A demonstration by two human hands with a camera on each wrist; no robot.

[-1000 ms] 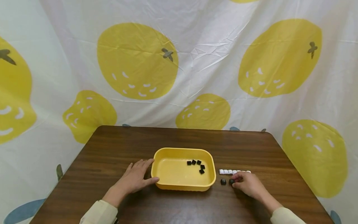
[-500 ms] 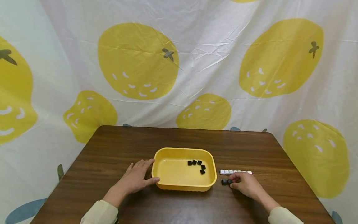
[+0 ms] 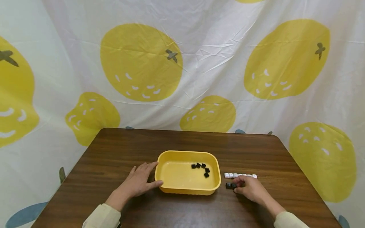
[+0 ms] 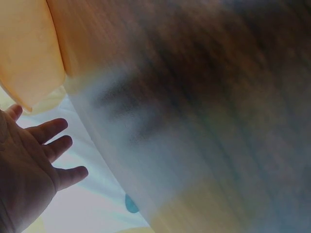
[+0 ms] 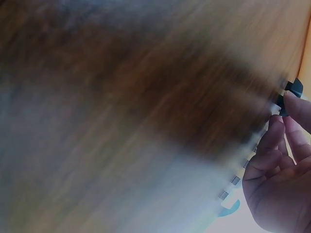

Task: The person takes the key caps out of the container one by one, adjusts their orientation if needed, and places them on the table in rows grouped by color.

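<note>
My left hand (image 3: 138, 181) rests against the left rim of a yellow plastic tub (image 3: 188, 191), its fingers spread. In the left wrist view the same fingers (image 4: 56, 146) look extended beside the tub wall. Right of the tub, my right hand (image 3: 251, 187) pinches a black keycap (image 3: 234, 185) between thumb and fingers, low at the tabletop. That keycap sits side by side with another black keycap (image 3: 228, 185). Just behind them runs a row of white keycaps (image 3: 235, 175), partly hidden by my right hand. Several black keycaps (image 3: 198, 165) lie inside the tub toward its right side.
The dark wooden table (image 3: 128, 145) has rounded far corners. A white cloth with large yellow lemon prints (image 3: 139, 61) hangs behind the table and along both sides.
My right hand has slid the pinched black keycap left, closing the gap to the other black keycap. The left hand and tub look nearly unmoved.
</note>
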